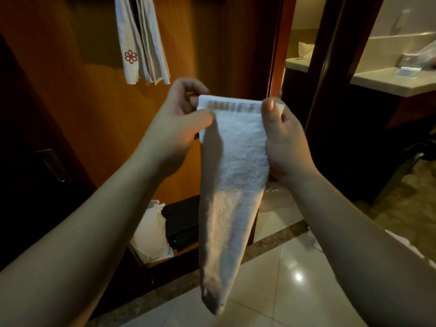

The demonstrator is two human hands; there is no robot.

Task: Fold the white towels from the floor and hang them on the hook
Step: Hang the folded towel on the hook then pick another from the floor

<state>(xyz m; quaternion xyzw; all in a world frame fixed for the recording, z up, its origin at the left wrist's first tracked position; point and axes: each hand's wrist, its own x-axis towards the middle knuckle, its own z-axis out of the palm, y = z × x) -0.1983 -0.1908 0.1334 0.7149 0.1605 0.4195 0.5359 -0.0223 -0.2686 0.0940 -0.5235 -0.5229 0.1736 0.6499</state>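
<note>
- a white towel hangs in the air in front of the person, folded into a long narrow strip, well above the floor.
- the left hand pinches the towel's top left corner; the thumb lies across the front of the cloth and the fingers curl round behind the top edge.
- the right hand pinches the top right corner, thumb on the front, the other fingers hidden behind the cloth.
- the top edge is stretched level between the two hands and shows a woven band with a faint striped pattern.
- below the hands the towel narrows to a point, and the lowest tip looks darker, as if damp or soiled; i cannot tell which.
- on the wooden wall beyond, near its upper edge, more white towels hang down in folds, one with a red flower emblem; the hook itself is out of view.
- at the foot of that wall an open low compartment holds a white bag beside a dark box.
- at the right edge of the floor a bit of white cloth shows behind the right forearm.
- further right, a pale surface runs along a dark cabinet.
</note>
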